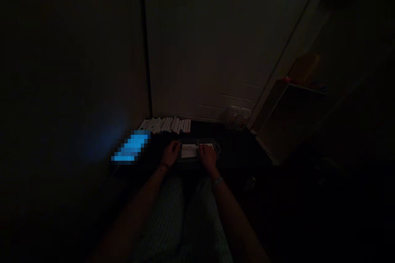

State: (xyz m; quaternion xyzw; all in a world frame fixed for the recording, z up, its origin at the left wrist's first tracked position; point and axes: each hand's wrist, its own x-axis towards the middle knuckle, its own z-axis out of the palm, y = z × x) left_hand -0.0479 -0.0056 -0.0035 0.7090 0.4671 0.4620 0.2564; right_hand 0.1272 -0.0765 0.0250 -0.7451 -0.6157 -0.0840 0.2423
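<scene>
The room is very dark. A small clear tray [217,148] with white pieces inside lies on a dark surface in front of me. My left hand [170,154] curls against the tray's left end. My right hand [207,157] rests on the tray's right half, fingers bent over a white piece [189,152]. What the right fingers hold is too dim to make out. My forearms reach forward over my legs in light checked trousers.
A row of several white sticks [166,124] lies behind the tray near the wall. A glowing blue screen [132,147] sits at the left. Two small clear containers [237,117] stand at the back right, beside a box-like cabinet [286,119].
</scene>
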